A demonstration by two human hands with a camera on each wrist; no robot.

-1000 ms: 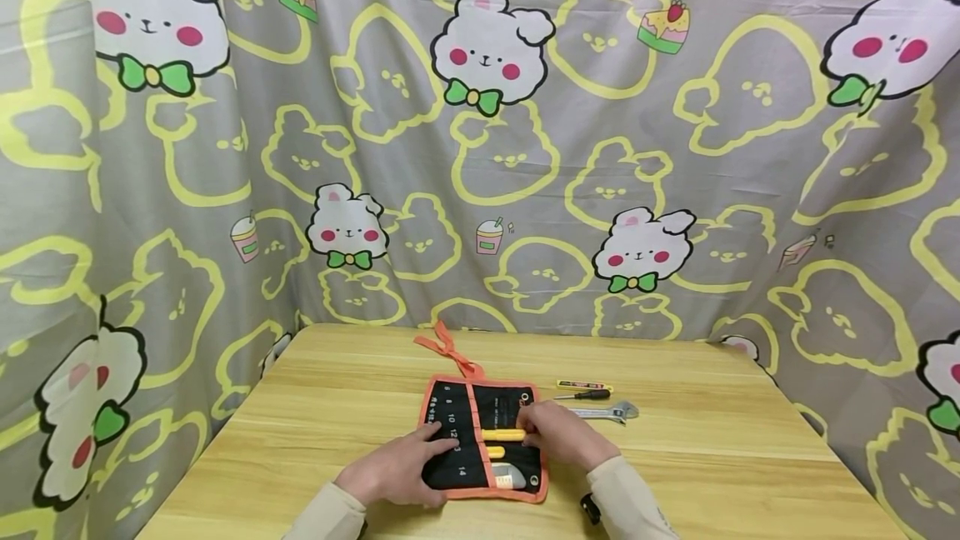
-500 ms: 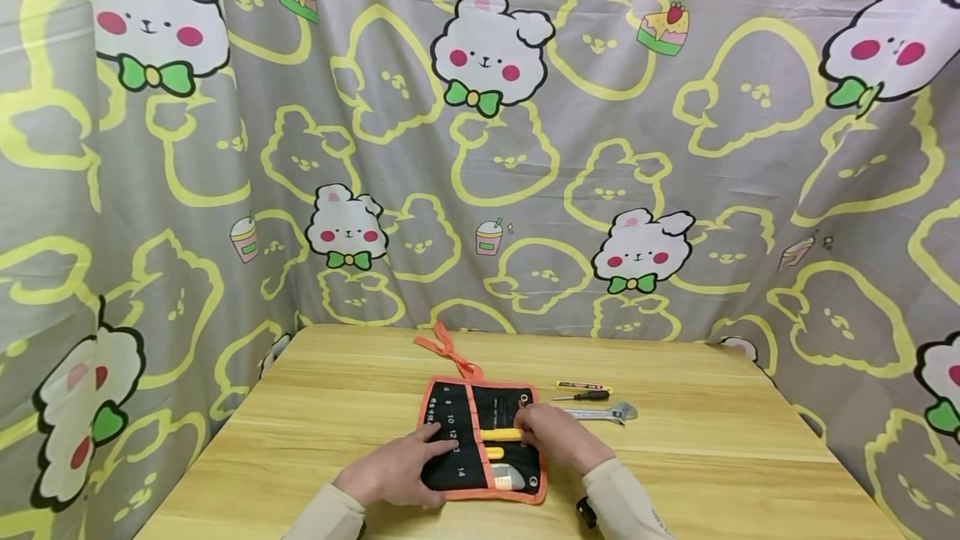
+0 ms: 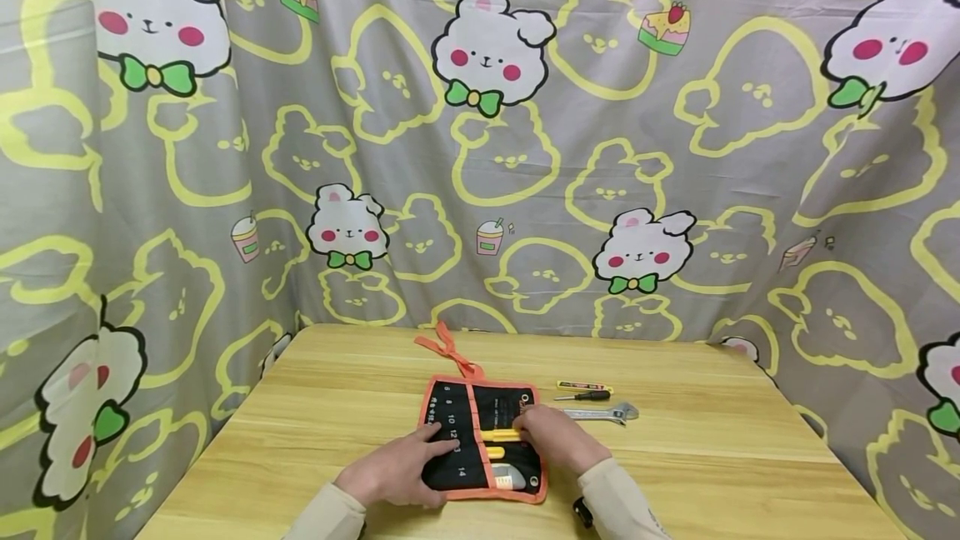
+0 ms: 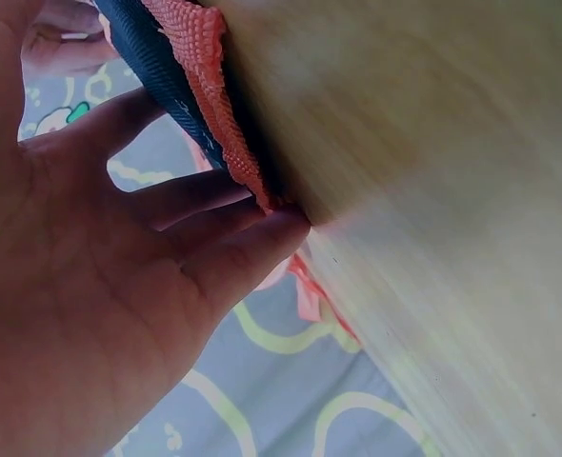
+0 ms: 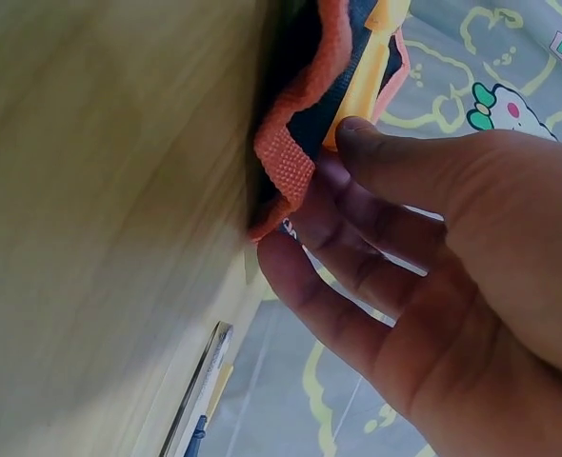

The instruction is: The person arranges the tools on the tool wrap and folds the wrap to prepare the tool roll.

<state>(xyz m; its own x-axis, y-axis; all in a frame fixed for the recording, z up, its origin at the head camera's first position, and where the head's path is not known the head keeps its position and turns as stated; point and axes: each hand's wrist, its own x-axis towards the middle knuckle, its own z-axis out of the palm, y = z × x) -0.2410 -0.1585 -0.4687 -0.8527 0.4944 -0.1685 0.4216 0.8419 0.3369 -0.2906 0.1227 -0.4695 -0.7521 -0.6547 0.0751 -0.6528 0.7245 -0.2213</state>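
Observation:
A black tool pouch (image 3: 491, 411) with orange trim and printed numbers lies unrolled on the table. My left hand (image 3: 401, 467) rests on its left part, fingers spread over the numbered pockets and thumb at the near edge. My right hand (image 3: 558, 437) pinches the end of a yellow tool handle (image 3: 501, 435) that sticks out of a pocket; the tool's other end is hidden inside. In the right wrist view the thumb presses on the yellow handle (image 5: 357, 95), with the other fingers bent by the orange edge. Below it, a shorter yellow handle (image 3: 496, 452) and a grey tool (image 3: 510, 477) sit in pockets.
Beyond my right hand lie an adjustable wrench (image 3: 603, 414), a small black-handled screwdriver (image 3: 588, 396) and a slim yellow-and-black packet (image 3: 583, 386). The pouch's orange tie (image 3: 450, 348) trails toward the back of the wooden table (image 3: 360, 357). A patterned curtain (image 3: 420, 148) surrounds the table.
My right hand has shifted slightly left along the pouch, and a little less of the yellow handle shows. The left hand has stayed in place.

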